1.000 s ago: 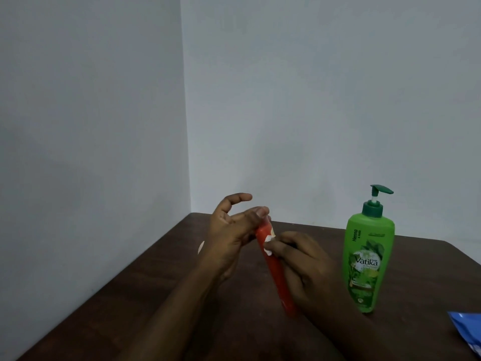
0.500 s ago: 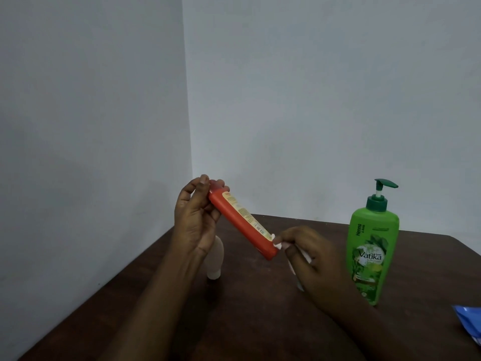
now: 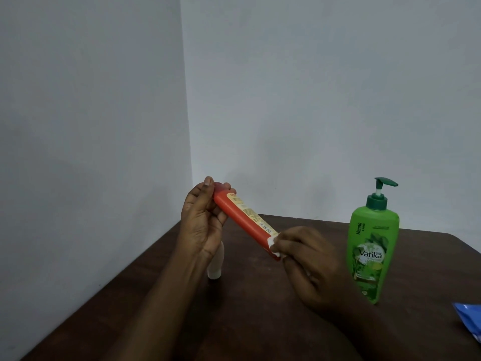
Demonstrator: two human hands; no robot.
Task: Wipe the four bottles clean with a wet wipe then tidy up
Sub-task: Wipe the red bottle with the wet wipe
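An orange-red tube (image 3: 242, 220) with a yellow label slants in the air above the table, cap end up and to the left. My left hand (image 3: 201, 220) grips that upper end. My right hand (image 3: 305, 259) pinches a white wet wipe (image 3: 273, 243) against the tube's lower end. A white bottle (image 3: 216, 264) stands on the table behind my left wrist, mostly hidden. A green pump bottle (image 3: 372, 246) labelled Vatika stands upright at the right.
The dark brown table (image 3: 260, 321) sits in a corner between two pale walls. A blue packet (image 3: 471, 324) lies at the right edge of the view, cut off by the frame.
The tube was lifted off the table and tilted from near upright to a slant. My left hand moved to its top end and my right hand with the wipe slid to its lower end.
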